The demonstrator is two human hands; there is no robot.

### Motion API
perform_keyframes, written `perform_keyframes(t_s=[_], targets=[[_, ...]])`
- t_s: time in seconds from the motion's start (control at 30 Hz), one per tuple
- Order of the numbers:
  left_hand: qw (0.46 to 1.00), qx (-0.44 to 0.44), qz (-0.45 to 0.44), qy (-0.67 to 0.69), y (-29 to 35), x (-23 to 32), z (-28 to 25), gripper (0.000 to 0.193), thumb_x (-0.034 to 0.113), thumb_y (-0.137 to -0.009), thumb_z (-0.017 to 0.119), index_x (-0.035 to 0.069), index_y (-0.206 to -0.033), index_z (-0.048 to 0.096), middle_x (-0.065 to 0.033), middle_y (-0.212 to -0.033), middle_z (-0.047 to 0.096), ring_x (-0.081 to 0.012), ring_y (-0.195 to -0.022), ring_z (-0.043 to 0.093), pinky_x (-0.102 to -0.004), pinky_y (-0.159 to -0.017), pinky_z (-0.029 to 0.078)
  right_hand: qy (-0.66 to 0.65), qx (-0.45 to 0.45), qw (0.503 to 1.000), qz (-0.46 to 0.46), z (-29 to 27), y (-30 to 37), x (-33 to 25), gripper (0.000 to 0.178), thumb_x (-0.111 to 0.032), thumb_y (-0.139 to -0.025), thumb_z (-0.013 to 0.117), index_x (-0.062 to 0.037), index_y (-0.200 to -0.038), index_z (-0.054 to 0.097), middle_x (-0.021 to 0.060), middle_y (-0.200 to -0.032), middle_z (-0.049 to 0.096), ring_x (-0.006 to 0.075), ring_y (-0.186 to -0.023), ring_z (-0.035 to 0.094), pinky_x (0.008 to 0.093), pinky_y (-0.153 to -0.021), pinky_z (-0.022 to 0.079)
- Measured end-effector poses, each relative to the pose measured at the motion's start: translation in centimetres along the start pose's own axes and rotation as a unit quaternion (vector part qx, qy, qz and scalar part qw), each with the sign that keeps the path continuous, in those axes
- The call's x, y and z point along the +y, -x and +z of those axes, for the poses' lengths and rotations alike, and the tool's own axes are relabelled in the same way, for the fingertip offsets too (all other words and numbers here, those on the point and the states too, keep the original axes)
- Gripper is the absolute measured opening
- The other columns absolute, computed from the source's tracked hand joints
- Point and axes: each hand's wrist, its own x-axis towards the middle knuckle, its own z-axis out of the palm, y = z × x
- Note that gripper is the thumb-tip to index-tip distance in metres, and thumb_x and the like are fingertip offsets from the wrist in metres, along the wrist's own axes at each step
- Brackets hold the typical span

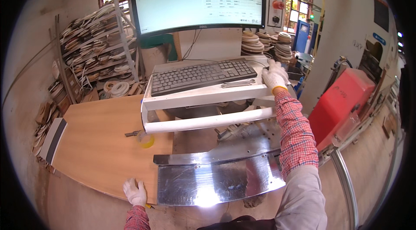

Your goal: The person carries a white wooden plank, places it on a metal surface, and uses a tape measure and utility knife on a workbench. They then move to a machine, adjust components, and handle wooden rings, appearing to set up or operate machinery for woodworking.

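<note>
Head view shows both our hands in white gloves, well apart; our left hand [135, 192] rests at the near edge of the brown bench [99, 143], its fingers bent and a little spread, with the bench top directly under them and stretching ahead and to the left; our right hand [275, 75] lies on the right end of the white shelf [208, 96], its fingers curved downward, and we cannot tell whether they pinch anything, since the glove hides what is beneath.

Just left of our right fingers lies the black keyboard [203, 76], apart from them; nearer to us and also left of those fingers, a wrench [238, 83] lies on the shelf; the lit monitor [182, 9] stands ahead and to their left; rolls [252, 44] are stacked beyond them; a red cover [342, 104] stands to their right and nearer to us.

Just right of our left fingers is the shiny steel plate [225, 182], not touched by them; ahead of them on the bench we see a yellow ring [147, 142]; well ahead and to their left, a rack [123, 41] is packed with strips.
</note>
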Motion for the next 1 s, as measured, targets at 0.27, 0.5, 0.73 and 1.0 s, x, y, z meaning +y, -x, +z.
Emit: perform_keyframes(t_s=[0.27, 0.5, 0.73, 1.0], targets=[[1.000, 0.015, -0.010, -0.020, -0.6, 0.6, 0.0, 0.028, 0.030, -0.090, 0.068, 0.005, -0.102, 0.067, -0.0199, -0.110, 0.065, -0.0397, -0.110, 0.056, -0.0518, -0.100, 0.043, -0.021, 0.295, 0.947, -0.128, -0.1, 1.8, 0.1, 0.051, -0.033, -0.089, 0.069, -0.0120, -0.134, 0.058, 0.0179, -0.128, 0.064, 0.0385, -0.119, 0.060, 0.0525, -0.099, 0.049], [0.994, -0.064, -0.039, 0.079, 0.5, -2.3, 2.0, 0.030, 0.041, -0.090, 0.069, 0.013, -0.099, 0.073, -0.0106, -0.102, 0.072, -0.0320, -0.100, 0.065, -0.0468, -0.089, 0.052, -0.363, 0.042, 0.854, -0.371, -0.3, 31.9, -10.4, 0.039, -0.001, -0.098, 0.062, 0.0045, -0.137, 0.060, 0.0195, -0.127, 0.065, 0.0277, -0.113, 0.063, 0.0378, -0.100, 0.050], [0.945, -0.107, 0.065, 0.303, 8.2, -3.1, -9.7, 0.042, 0.036, -0.099, 0.061, 0.006, -0.128, 0.061, -0.0210, -0.124, 0.061, -0.0413, -0.119, 0.057, -0.0503, -0.103, 0.047, -0.433, -0.181, 0.815, -0.340, 3.7, 57.4, -16.5, 0.023, -0.001, -0.097, 0.058, 0.0030, -0.117, 0.069, 0.0169, -0.112, 0.072, 0.0300, -0.103, 0.067, 0.0400, -0.096, 0.052], [0.814, -0.233, -0.515, 0.133, 34.9, -28.5, -22.4, 0.047, 0.044, -0.098, 0.060, 0.004, -0.121, 0.069, -0.0198, -0.121, 0.072, -0.0346, -0.116, 0.067, -0.0417, -0.099, 0.051, -0.531, -0.271, 0.714, -0.367, 1.9, 61.6, -33.6, 0.025, -0.008, -0.104, 0.057, 0.0041, -0.124, 0.066, 0.0118, -0.108, 0.071, 0.0211, -0.098, 0.068, 0.0337, -0.091, 0.054]])
